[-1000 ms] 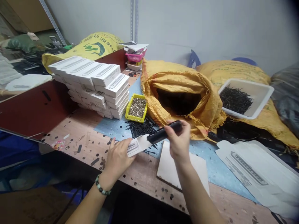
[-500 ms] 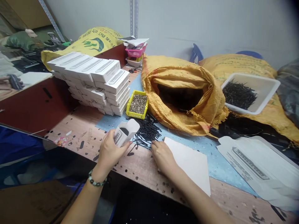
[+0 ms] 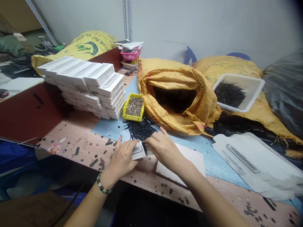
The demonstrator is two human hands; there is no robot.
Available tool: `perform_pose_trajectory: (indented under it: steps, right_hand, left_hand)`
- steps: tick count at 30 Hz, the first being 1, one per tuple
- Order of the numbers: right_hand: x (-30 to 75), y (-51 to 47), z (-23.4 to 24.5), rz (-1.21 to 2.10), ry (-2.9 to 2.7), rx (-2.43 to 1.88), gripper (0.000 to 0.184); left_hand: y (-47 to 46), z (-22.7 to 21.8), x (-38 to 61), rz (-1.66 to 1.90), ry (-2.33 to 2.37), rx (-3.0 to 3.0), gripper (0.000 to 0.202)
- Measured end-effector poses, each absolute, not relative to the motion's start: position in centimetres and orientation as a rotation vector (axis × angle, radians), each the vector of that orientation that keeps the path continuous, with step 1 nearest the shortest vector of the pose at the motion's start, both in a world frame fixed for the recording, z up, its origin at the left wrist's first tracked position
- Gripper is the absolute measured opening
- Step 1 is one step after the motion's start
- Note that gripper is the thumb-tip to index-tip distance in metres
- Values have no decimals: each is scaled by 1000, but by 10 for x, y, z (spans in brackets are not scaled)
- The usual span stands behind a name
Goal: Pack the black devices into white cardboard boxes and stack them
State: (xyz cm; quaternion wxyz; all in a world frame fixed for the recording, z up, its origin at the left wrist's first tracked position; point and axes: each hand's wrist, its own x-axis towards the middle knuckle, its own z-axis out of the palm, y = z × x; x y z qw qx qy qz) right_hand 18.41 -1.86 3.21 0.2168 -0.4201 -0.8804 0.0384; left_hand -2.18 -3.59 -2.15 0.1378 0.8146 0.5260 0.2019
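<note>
My left hand (image 3: 123, 157) is wrapped round a small white printed cardboard box (image 3: 138, 152), which lies tilted with its open end to the right. Something black shows inside that opening. Bent over the open end is my right hand (image 3: 163, 146), its fingertips closed together at the mouth of the box; what they pinch is hidden. Just beyond both hands lies a loose pile of thin black sticks (image 3: 140, 128). Against the pile stands a yellow bin (image 3: 132, 119) full of small shiny metal pieces. A white board (image 3: 189, 157) lies partly beneath my right forearm.
Stacked white boxes (image 3: 99, 75) stand at the left behind a red-brown partition (image 3: 23, 116). An open orange woven sack (image 3: 170, 69) fills the back. To the right are a white tub (image 3: 253, 94) of black sticks and flattened white cartons (image 3: 255, 164).
My right hand has left the stick pile and come to the box's open end. My left hand has lowered the box and turned its opening rightward. The camera view has shifted slightly.
</note>
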Motion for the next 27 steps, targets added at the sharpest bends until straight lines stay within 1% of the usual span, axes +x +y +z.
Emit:
perform_pose_trajectory:
  steps: [4, 7, 8, 10, 12, 14, 15, 17, 18, 20, 23, 25, 27]
  right_hand:
    - [184, -16, 54, 19, -2675, -1180, 20]
    - [194, -18, 61, 124, -2691, -1137, 21]
    - [198, -18, 60, 214, -2633, -1109, 21]
    - [201, -19, 53, 472, -2374, -1089, 31]
    - [197, -20, 40, 817, -1979, -1082, 45]
    - [187, -21, 27, 1197, -1553, -1045, 53]
    - [180, -22, 22, 1363, -1365, -1021, 54]
    - [167, -23, 16, 1542, -1114, -1008, 48]
    - [162, -24, 15, 1534, -1085, -1027, 42]
    - [158, -27, 16, 1353, -1218, -1071, 36]
    - [160, -33, 19, 984, -1560, -1034, 40]
    - [164, -36, 20, 851, -1698, -975, 43]
    - [166, -36, 22, 798, -1764, -965, 40]
  left_hand:
    - [-37, -16, -16, 604, 1468, 2318, 44]
    - [-37, -13, -18, 684, 1427, 2225, 48]
    - [-37, -12, -19, 709, 1388, 2202, 51]
    - [-40, -11, -17, 768, 1291, 2176, 62]
    - [-43, -12, -12, 880, 1192, 2163, 75]
    - [-46, -12, -3, 1043, 1102, 2142, 87]
    - [-46, -12, 1, 1119, 1064, 2121, 88]
    - [-45, -11, 8, 1208, 1019, 2086, 79]
    - [-44, -10, 11, 1217, 1026, 2075, 73]
    - [-40, -7, 12, 1194, 1069, 2073, 65]
    - [-36, -3, 11, 1135, 1140, 2082, 65]
    - [-34, -2, 10, 1111, 1179, 2103, 66]
    - [-33, -2, 10, 1104, 1207, 2142, 64]
